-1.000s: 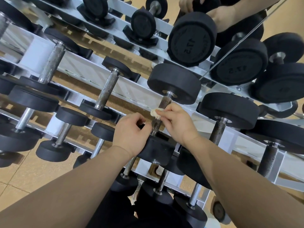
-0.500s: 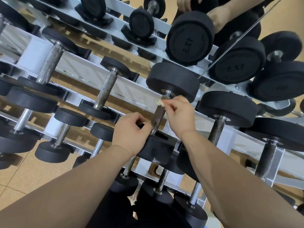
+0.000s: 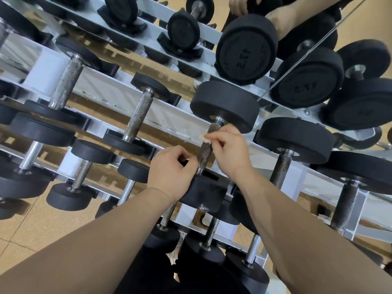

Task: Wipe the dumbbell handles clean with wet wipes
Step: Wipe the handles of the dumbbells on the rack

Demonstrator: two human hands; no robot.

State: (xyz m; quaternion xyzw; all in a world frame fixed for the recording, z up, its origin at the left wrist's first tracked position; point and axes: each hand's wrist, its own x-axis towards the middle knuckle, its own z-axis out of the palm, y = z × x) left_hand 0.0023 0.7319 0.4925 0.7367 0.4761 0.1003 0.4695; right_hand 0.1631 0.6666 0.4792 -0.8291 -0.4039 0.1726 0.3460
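Right hand (image 3: pixel 229 151) is clenched on a small wad of wet wipe (image 3: pixel 203 137), pinched between thumb and fingertips; the wipe sits at 10 o'clock off my knuckles, pressed on the left side of the knurled handle (image 3: pixel 206 148), close to its far end; my left hand (image 3: pixel 169 172) is at 8 o'clock from the right one, fingers curled, grasping the dumbbell (image 3: pixel 212 124) where the handle meets the near head (image 3: pixel 204 193); the thumb tip is just beside the handle base; the far head (image 3: pixel 224 105) sits at 12 o'clock from the wipe, and the handle runs roughly 12 to 6 between the two heads; the dumbbell lies across the grey rack (image 3: pixel 169 117), middle tier, near centre of view; neighbour dumbbell (image 3: pixel 137 119) at 9 o'clock, another (image 3: pixel 282 168) at 3 o'clock, both parked the same way, both apart from my hands; smaller chrome-handled ones on the lower tier at 6 to 8 o'clock; bigger black heads on the top tier at 1 to 2 o'clock; tan tiled floor (image 3: pixel 31 228) at 8 o'clock; both forearms are bare, coming in from the bottom edge.
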